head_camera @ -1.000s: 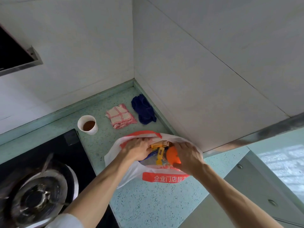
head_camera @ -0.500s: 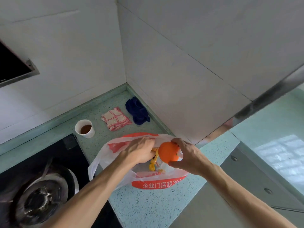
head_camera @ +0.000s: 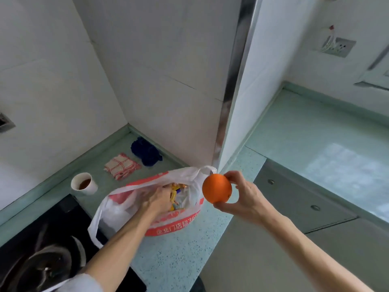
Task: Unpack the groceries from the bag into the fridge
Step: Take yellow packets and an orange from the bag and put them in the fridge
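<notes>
Rising clear of bag [head_camera: 174,224], orange [head_camera: 216,188] is now hanging above worktop's [head_camera: 179,260] right edge | right hand [head_camera: 246,197] is gripping it, fingers curled round | left hand [head_camera: 155,200] is reaching inside bag, grip cannot be told.

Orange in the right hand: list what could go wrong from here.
1. The right hand grips the orange with thumb and fingertips beside the bag; it might slip and roll off the counter.
2. The left hand is inside the limp bag; a tug could spill the packets.
3. The open cup of brown liquid stands near the bag and could get knocked.
</notes>
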Tool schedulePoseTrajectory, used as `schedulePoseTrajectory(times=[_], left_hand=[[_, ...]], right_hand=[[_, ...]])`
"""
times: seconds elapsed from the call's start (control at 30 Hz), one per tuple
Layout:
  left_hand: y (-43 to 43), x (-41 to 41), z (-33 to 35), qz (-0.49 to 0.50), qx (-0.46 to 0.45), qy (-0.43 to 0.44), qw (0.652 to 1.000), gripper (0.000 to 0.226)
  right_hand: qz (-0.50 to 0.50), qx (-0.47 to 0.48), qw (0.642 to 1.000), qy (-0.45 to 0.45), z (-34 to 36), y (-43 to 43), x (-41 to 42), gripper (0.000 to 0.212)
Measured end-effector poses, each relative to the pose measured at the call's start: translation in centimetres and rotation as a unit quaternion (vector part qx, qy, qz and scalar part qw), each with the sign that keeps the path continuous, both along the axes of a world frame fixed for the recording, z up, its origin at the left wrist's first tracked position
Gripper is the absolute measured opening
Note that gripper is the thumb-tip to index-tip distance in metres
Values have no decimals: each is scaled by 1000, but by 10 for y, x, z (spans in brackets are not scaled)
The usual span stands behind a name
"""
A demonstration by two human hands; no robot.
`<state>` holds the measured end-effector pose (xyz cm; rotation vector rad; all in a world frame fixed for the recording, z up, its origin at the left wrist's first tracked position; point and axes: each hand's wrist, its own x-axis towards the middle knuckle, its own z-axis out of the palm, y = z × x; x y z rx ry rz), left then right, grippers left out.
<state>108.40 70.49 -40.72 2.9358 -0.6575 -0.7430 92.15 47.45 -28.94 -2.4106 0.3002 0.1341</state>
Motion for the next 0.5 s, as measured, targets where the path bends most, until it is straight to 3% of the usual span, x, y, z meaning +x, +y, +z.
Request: schedulePoseTrajectory(times=[0.07, 0.17, 0.3, 0.43, 0.5], left_hand=[[0, -12, -8, 18, -20, -31, 999, 58], [-3, -24, -6, 34, -5, -96, 995, 75], [3, -39, -12, 59, 43, -77, 994, 61], [16, -54, -24, 75, -21, -86, 993, 62], [26, -60, -31, 68, -49, -93, 992, 52]], right_hand=[[-1, 9, 1000, -4, -5, 9, -8, 76], [2, 21, 1000, 2, -9, 21, -18, 77], [2, 15, 1000, 12, -9, 27, -33, 74], [-12, 19, 1000, 12, -12, 28, -46, 74], [-1, 21, 1000, 14, -15, 31, -50, 75]])
